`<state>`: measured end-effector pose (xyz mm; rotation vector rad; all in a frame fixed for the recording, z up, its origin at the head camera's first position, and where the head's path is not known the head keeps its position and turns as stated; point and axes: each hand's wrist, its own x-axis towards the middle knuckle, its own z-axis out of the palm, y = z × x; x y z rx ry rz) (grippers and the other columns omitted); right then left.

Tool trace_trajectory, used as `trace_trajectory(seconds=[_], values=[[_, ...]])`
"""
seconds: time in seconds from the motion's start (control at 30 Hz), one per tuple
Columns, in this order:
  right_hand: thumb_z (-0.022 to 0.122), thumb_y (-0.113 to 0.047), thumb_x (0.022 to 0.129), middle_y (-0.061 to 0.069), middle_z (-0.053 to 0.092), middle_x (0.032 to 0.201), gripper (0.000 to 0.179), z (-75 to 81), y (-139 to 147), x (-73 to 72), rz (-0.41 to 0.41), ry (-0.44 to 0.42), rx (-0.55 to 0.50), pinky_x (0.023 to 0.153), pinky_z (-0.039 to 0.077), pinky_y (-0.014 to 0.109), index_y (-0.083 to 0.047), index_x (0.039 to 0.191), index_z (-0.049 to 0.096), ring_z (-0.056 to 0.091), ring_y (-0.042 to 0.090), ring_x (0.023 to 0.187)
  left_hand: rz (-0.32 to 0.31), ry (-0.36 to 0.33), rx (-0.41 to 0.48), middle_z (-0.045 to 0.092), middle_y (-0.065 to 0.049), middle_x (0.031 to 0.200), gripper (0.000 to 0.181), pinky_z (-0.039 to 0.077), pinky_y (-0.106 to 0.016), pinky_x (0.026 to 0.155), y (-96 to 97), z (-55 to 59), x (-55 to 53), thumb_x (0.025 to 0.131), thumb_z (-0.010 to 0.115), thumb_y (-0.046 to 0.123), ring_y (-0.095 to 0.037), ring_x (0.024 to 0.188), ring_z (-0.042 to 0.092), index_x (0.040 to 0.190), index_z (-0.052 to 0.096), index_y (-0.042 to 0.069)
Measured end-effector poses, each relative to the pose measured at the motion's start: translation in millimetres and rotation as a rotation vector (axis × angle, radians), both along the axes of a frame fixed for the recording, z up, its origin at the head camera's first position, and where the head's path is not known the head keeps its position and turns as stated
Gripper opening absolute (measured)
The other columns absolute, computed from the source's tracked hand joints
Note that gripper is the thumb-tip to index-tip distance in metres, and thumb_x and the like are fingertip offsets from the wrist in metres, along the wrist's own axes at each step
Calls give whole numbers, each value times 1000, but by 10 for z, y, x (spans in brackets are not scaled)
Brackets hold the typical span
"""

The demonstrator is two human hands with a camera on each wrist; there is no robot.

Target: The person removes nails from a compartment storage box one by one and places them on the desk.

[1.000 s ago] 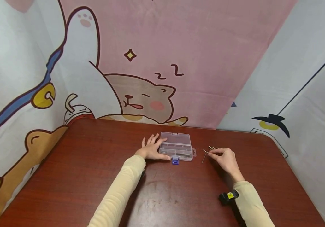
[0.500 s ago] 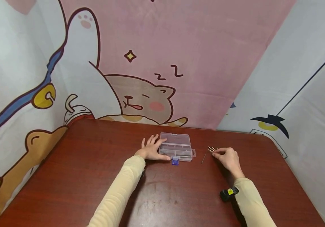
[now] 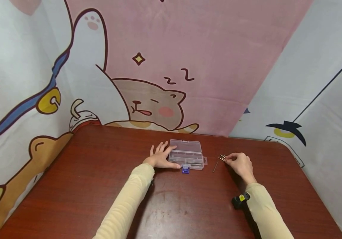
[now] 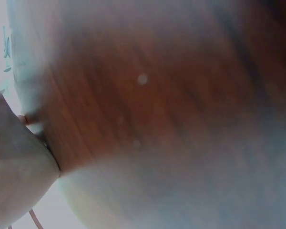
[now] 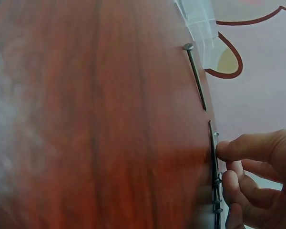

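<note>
From the head camera I look down on a dark red wood-grain table (image 3: pixel 171 212), its bare front catching a dull whitish sheen. Behind it I see a cloth backdrop (image 3: pixel 224 43), pink in the middle and pale at either side, printed with a sleeping cat (image 3: pixel 159 104). Toward the far edge sits a clear plastic compartment box (image 3: pixel 197 168), its lid (image 3: pixel 189 146) tipped back and a blue clasp (image 3: pixel 185 169) at the front; slim metal pieces (image 3: pixel 193 163) lie inside. The left hand (image 3: pixel 160 158) rests spread against the box's left side. Right of the box, one nail (image 3: pixel 215 167) lies alone on the wood, just beside a small cluster of nails (image 3: pixel 222 157). The right hand (image 3: pixel 240 163) has its thumb and forefinger at that cluster.

My left wrist feed gives mostly blurred tabletop, with part of the hand at the lower left; its fingers are hidden there.

On the right wrist feed, the lone nail's flat head points away from the hand. The fingertips touch the clustered nails, but I cannot tell whether they pinch one.
</note>
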<state>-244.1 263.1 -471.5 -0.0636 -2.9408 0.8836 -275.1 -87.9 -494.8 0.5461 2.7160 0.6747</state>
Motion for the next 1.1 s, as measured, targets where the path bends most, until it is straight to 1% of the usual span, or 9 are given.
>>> trace_trajectory(seconds=[0.1, 0.2, 0.3, 0.47, 0.57, 0.67, 0.8, 0.93, 1.1], values=[[71, -18, 85, 13, 70, 90, 12, 18, 8, 5, -7, 14, -18, 56, 42, 39, -8, 89, 75, 59, 29, 73, 0, -3, -12, 5, -11, 161, 98, -8, -58, 108, -1, 45, 19, 73, 67, 69, -30, 146, -1, 154, 24, 33], [72, -17, 85, 10, 70, 85, 12, 42, -12, 1, -7, 45, -41, 56, 39, 36, -6, 89, 75, 55, 24, 68, 0, -9, -23, 5, -11, 161, 98, -7, -58, 109, -7, 84, 28, 74, 67, 69, -31, 146, -1, 154, 24, 32], [72, -15, 84, 8, 69, 80, 11, 66, -70, 2, 1, 77, -63, 55, 37, 33, -5, 89, 75, 49, 20, 62, 3, -11, -27, 5, -11, 161, 99, -8, -57, 109, -11, 82, 17, 73, 66, 69, -30, 146, -2, 154, 23, 32], [72, -13, 84, 9, 69, 82, 10, 89, -211, 14, 42, 102, -98, 53, 37, 32, -4, 89, 75, 46, 17, 58, 1, -12, -26, 4, -11, 161, 100, -9, -58, 108, -11, 43, 4, 72, 65, 71, -30, 146, -2, 154, 22, 33], [72, -11, 84, 9, 69, 81, 9, 86, -315, 13, 86, 111, -127, 52, 37, 32, -5, 90, 75, 46, 17, 58, -1, -4, -20, 4, -12, 161, 100, -8, -59, 108, -11, 19, 3, 72, 66, 71, -31, 145, -2, 154, 23, 32], [73, -8, 83, 7, 68, 79, 7, 67, -440, -4, 145, 123, -166, 53, 39, 30, -5, 90, 75, 50, 16, 60, -3, -3, -28, 3, -11, 161, 100, -8, -59, 108, -14, -3, -1, 72, 66, 70, -30, 146, -3, 154, 22, 33], [73, -4, 83, 5, 68, 77, 8, 43, -639, -23, 236, 124, -228, 50, 43, 28, -3, 91, 74, 55, 16, 60, 2, 1, -28, 5, -12, 161, 100, -8, -59, 108, -18, 9, 9, 72, 66, 70, -31, 145, -2, 154, 23, 32], [73, -3, 83, 3, 68, 77, 11, 43, -834, -28, 338, 139, -255, 47, 43, 27, -1, 94, 74, 56, 16, 58, 3, 8, -36, 6, -12, 161, 99, -7, -58, 109, -8, 31, 18, 73, 67, 69, -31, 145, 0, 154, 24, 31], [74, -4, 82, 1, 68, 81, 12, 47, -1037, -44, 434, 171, -253, 56, 48, 26, -1, 94, 75, 59, 13, 65, 6, 11, -39, 7, -12, 161, 100, -5, -58, 109, 22, 35, 5, 72, 66, 71, -30, 145, 1, 154, 24, 31]])
